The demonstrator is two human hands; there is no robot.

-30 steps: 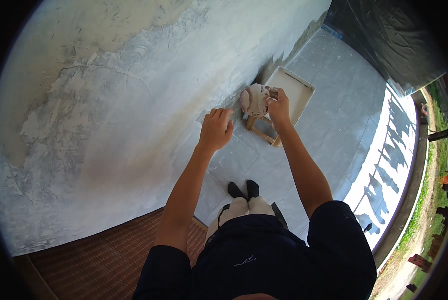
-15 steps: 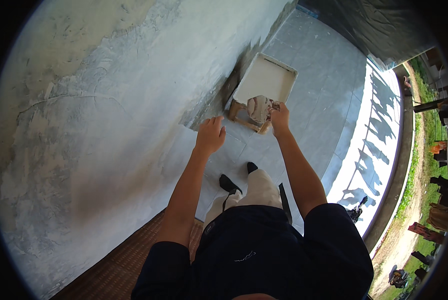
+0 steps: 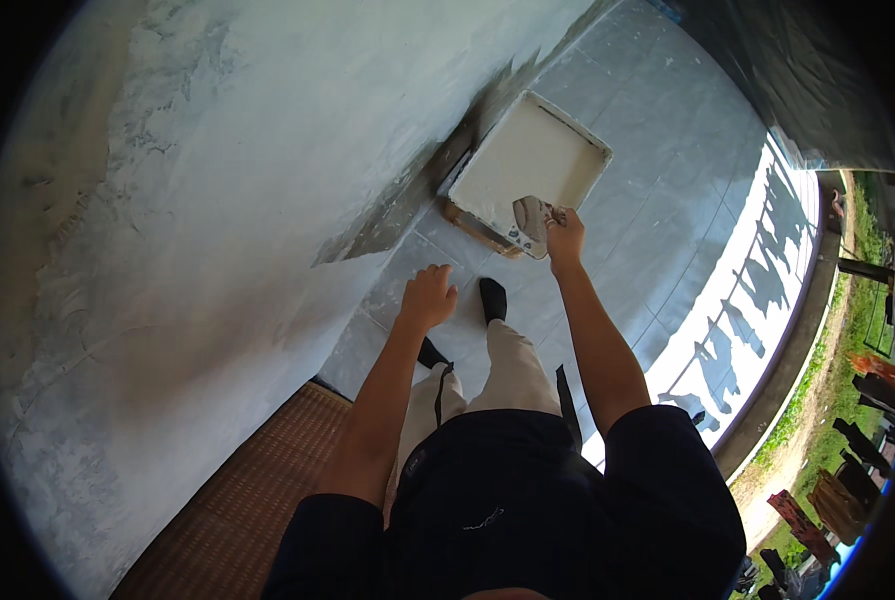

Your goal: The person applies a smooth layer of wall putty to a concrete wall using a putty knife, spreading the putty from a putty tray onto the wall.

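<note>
My right hand [image 3: 566, 236] grips a small trowel [image 3: 532, 222] smeared with pale plaster, its fingers closed round the handle. The trowel's blade is over the near corner of a shallow square tray [image 3: 463, 186]; whether it touches the tray I cannot tell. Whitish plaster [image 3: 533, 155] covers the tray's bottom. Beneath the tray, part of a wooden stand [image 3: 480, 230] shows. My left hand [image 3: 429, 297] holds nothing and hangs in the air near the wall, its fingers loosely bent and apart.
A pale, unevenly plastered wall [image 3: 238, 200] rises along the left, with a bare grey strip low down by the tray. Grey floor tiles [image 3: 628, 240] run to the right, up to a sunlit strip and a low kerb [image 3: 806, 330]. A brown woven mat [image 3: 258, 480] lies at lower left.
I have stepped closer to the tray, with one foot now farther forward. The trowel's blade has turned and appears narrower. My left hand is now lower, farther from the tray.
</note>
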